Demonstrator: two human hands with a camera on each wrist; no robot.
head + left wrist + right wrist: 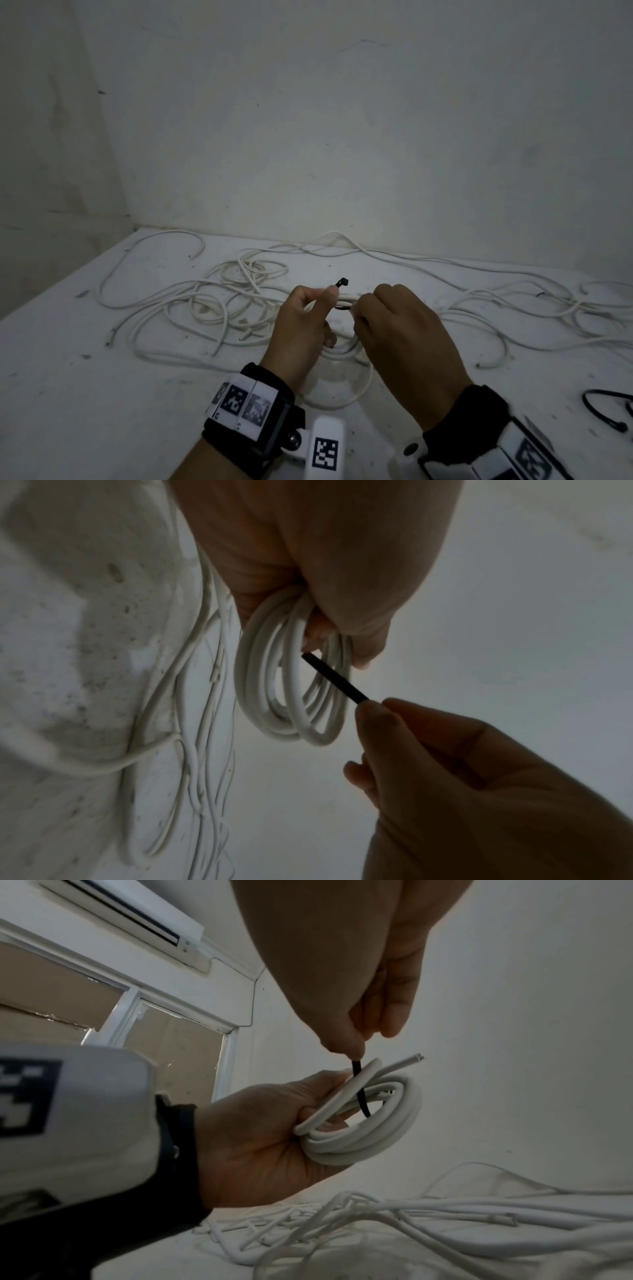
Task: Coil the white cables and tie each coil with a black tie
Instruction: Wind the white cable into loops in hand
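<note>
The left hand (260, 1139) holds a small coil (369, 1123) of white cable above the desk (102, 394), its grip curled round the loops. A black tie (334, 680) runs through the coil's middle. The right hand (479, 791) has its grip pinching one end of the tie between thumb and fingertips; the tie's other end sticks up past the left thumb. Loose cables (212, 301) sprawl over the desk behind. Another tie (608, 407) lies at the right edge.
</note>
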